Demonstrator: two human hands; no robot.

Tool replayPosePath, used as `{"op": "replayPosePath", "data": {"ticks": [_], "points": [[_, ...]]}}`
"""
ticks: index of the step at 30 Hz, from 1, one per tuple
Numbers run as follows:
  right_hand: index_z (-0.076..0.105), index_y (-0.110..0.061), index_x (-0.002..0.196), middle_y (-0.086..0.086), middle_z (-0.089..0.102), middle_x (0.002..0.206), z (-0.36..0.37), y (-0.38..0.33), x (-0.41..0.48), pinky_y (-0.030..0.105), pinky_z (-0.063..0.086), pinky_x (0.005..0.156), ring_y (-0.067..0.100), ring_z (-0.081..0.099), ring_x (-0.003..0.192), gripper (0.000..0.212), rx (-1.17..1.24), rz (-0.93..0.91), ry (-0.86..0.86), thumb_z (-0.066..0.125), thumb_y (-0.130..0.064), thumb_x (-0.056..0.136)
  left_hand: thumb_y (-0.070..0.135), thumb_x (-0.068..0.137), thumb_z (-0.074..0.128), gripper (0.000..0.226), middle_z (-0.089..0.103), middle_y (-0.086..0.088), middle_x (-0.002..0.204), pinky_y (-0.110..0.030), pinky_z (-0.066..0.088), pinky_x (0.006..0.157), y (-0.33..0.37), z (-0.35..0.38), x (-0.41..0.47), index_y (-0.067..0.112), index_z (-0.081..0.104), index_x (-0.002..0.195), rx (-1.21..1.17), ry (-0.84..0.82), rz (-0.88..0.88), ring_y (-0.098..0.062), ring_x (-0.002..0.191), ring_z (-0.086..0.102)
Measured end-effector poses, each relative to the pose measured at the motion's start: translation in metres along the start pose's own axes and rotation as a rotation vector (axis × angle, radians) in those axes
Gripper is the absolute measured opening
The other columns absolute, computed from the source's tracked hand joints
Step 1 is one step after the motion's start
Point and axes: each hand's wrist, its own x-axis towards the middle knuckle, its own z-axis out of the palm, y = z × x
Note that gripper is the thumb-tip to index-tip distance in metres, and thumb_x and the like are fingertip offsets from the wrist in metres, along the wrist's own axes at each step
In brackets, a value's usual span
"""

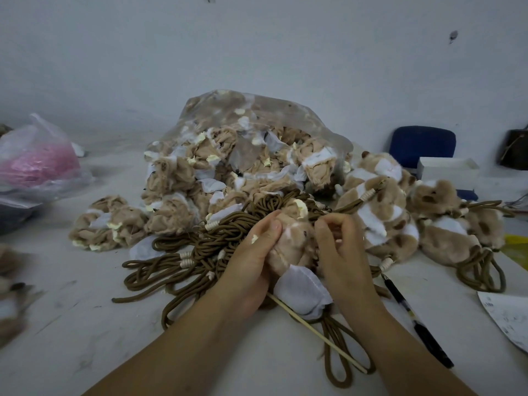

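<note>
1. The left hand (251, 261) is gripping a tan plush piece (294, 241) from its left side, fingers (267, 224) curling over the top edge.
2. The right hand (343, 252) is holding the piece's right side with tightly curled fingers; what the fingertips are pinching is hidden.
3. The piece is sitting just above the table (85, 324), between both hands, with its white lining (303, 292) hanging out below.
4. A thin wooden stick (314, 330) is running from under the left palm towards the person; whether that hand is holding it is unclear.
5. Brown cords (183, 252) are lying tangled behind the hands, in front of a clear bag (257, 115) spilling more plush skins.
6. Stuffed plush toys (383, 212) are piling up on the right, beside a black pen (420, 324).
</note>
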Motion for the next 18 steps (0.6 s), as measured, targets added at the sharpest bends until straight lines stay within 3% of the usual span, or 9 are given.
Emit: {"op": "replayPosePath", "data": {"ticks": [2,6,13,16,18], "points": [[0.053,-0.028,0.097,-0.004,0.049,0.102,0.0017,-0.0039,-0.0014,0.018,0.048,0.069,0.006,0.054,0.086,0.025,-0.079,-0.065,-0.075,0.055,-0.051,0.087,0.031,0.091,0.062,0.05,0.066,-0.01,0.127,-0.034,0.053,0.097,0.0005,-0.0002,-0.0009,0.017,0.052,0.138,0.042,0.031,0.045,-0.023,0.118,0.064],[0.051,-0.014,0.091,-0.002,0.048,0.087,0.0091,0.0007,-0.0029,0.028,0.044,0.065,0.012,0.05,0.077,0.029,-0.269,-0.159,-0.172,0.06,-0.041,0.088,0.045,0.083,0.063,0.046,0.07,0.003,0.12,-0.025,0.055,0.084,-0.0009,0.0019,-0.0041,0.03,0.06,0.126,0.277,0.091,0.159,-0.012,0.109,0.067],[0.037,-0.022,0.073,-0.009,0.038,0.067,0.0075,0.0028,-0.0052,0.017,0.03,0.053,0.003,0.041,0.061,0.027,-0.33,-0.211,-0.23,0.047,-0.037,0.093,0.053,0.084,0.054,0.026,0.066,0.03,0.105,-0.011,0.05,0.075,-0.001,0.0054,-0.0071,0.045,0.056,0.108,0.587,0.084,0.304,0.008,0.097,0.063],[0.032,-0.028,0.068,-0.007,0.037,0.061,0.008,0.0032,-0.004,0.016,0.03,0.05,0.004,0.042,0.058,0.03,-0.325,-0.156,-0.277,0.048,-0.036,0.092,0.052,0.085,0.055,0.024,0.068,0.02,0.106,-0.022,0.053,0.082,-0.0021,0.0018,-0.0054,0.042,0.058,0.107,0.653,0.112,0.294,0.001,0.1,0.064],[0.032,-0.026,0.067,-0.005,0.038,0.059,0.0071,0.0047,-0.0036,0.018,0.03,0.048,0.005,0.041,0.056,0.03,-0.294,-0.105,-0.299,0.047,-0.037,0.091,0.041,0.091,0.061,0.016,0.064,0.017,0.11,-0.017,0.05,0.084,-0.0026,0.0036,-0.006,0.042,0.057,0.107,0.677,0.123,0.291,-0.002,0.105,0.061]]}}
